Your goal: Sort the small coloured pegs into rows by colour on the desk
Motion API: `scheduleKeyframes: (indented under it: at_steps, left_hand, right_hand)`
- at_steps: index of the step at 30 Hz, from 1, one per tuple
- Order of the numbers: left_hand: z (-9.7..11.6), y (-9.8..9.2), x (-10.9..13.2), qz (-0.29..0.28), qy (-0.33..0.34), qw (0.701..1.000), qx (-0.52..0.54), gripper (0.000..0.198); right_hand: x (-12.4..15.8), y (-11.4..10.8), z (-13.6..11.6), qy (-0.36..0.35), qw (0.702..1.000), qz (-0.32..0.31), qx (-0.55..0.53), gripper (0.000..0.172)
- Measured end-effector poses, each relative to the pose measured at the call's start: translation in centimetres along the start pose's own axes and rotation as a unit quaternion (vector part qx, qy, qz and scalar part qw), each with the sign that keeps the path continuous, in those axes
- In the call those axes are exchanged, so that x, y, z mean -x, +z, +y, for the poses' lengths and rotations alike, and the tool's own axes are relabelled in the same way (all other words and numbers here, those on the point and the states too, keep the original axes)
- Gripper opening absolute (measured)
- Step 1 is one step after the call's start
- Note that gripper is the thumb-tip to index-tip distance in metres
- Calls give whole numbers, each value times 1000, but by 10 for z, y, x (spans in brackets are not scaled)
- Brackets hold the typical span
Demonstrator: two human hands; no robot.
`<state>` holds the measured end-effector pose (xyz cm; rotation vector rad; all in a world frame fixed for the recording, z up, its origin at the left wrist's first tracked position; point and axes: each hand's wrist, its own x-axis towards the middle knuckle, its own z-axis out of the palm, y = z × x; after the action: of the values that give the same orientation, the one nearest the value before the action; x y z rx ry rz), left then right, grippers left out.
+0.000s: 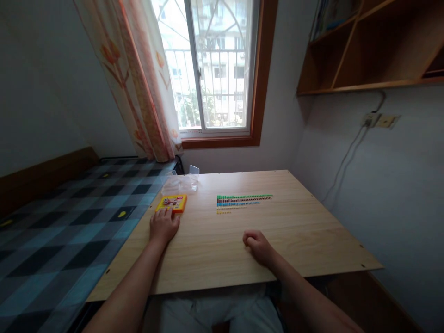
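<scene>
My left hand lies palm down on the left of the table, its fingers stretched out and touching the near edge of a flat yellow and orange box with a picture on its top. My right hand rests closed on the tabletop to the right; whatever may be inside its fingers is hidden. Beyond it, small coloured pieces lie in neat rows: a green row, a dark red row, a blue row and shorter yellow rows. Their exact kind is too small to make out.
A clear plastic container stands behind the yellow box. The pale wooden table adjoins a bed with a checked cover on its left. A window is ahead, and wooden shelves hang at upper right.
</scene>
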<state>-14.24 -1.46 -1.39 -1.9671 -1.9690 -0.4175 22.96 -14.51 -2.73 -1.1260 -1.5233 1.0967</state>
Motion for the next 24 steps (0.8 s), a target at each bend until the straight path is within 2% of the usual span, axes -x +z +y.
scheduleKeyframes:
  at_steps: [3, 7, 10, 16, 24]
  left_hand:
    - [2, -5, 3, 23, 15, 1000, 14, 48]
    - [5, -8, 3, 40, 14, 999, 33, 48]
    - [5, -7, 2, 49, 4, 998, 36, 48]
    - [5, -6, 2, 54, -1, 998, 31, 47]
    - [4, -6, 1, 54, -7, 997, 46, 47]
  right_hand:
    - [3, -16, 5, 39, 988, -3, -152, 8]
    - [-1, -31, 7, 55, 946, -5, -319, 18]
    - [-5, -35, 8, 63, 915, -14, -398, 20]
    - [-8, -36, 12, 83, 875, -25, -477, 19]
    - [-10, -39, 15, 89, 855, -33, -510, 20]
